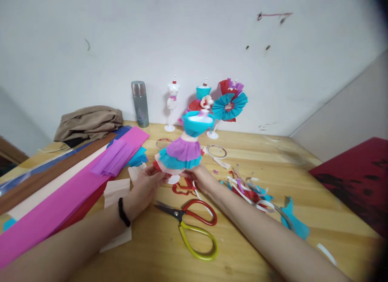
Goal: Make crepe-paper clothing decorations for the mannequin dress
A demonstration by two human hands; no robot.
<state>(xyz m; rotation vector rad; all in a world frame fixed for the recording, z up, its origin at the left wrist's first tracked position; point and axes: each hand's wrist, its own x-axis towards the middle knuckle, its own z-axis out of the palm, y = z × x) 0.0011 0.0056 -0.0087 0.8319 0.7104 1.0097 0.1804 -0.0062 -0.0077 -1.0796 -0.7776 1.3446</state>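
A small dress-form mannequin (198, 119) stands tilted before me in a turquoise crepe-paper top and a ruffled paper skirt (182, 150) of purple, turquoise, cream and red tiers. My left hand (148, 183) pinches the skirt's lower left hem. At the lower right hem is my right hand (198, 177), closed on the skirt's edge, its fingertips partly hidden by the paper. Beneath the skirt shows part of the white round base (173, 179). Scissors (181, 214) with one red and one yellow handle lie open on the table, nearer to me.
Three more mannequins, including a plain white one (172, 100), stand along the wall beside a grey flask (140, 104). Long crepe-paper folds (75, 181) and a brown cloth (89, 122) cover the left. Rings of tape (216, 151) and paper scraps (248, 191) lie to the right.
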